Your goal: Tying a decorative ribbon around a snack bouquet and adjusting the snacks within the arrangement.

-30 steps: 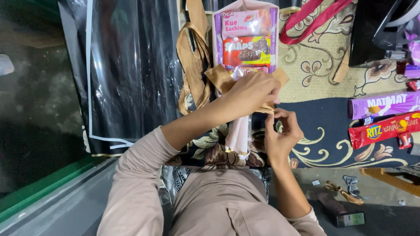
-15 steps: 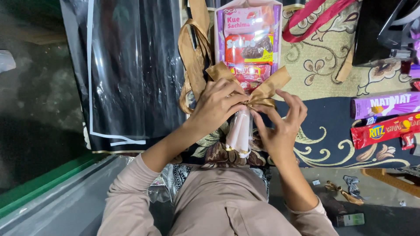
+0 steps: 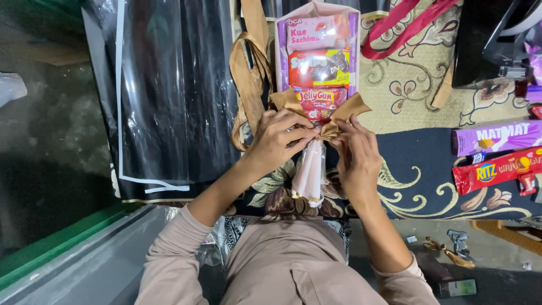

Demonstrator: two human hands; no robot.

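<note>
Pinching the glossy gold satin ribbon bow (image 3: 322, 113), the left hand (image 3: 276, 141) and right hand (image 3: 357, 155) close their fingers (image 3: 299, 131) on its knot, at the neck of a clear-wrapped snack bouquet (image 3: 319, 62) lying on a patterned carpet (image 3: 418, 85). Ribbon looks soft, light and slippery; hold it close to the knot.

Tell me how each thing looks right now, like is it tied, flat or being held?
gold ribbon bow: tied, both hands pinching its knot
snack bouquet: lying flat, wrapped, packets stacked inside
bouquet handle: wrapped in clear film, pointing at the person
left hand: gripping the bow
right hand: gripping the bow
black plastic sheet: spread flat
purple box: closed, lying flat
</note>
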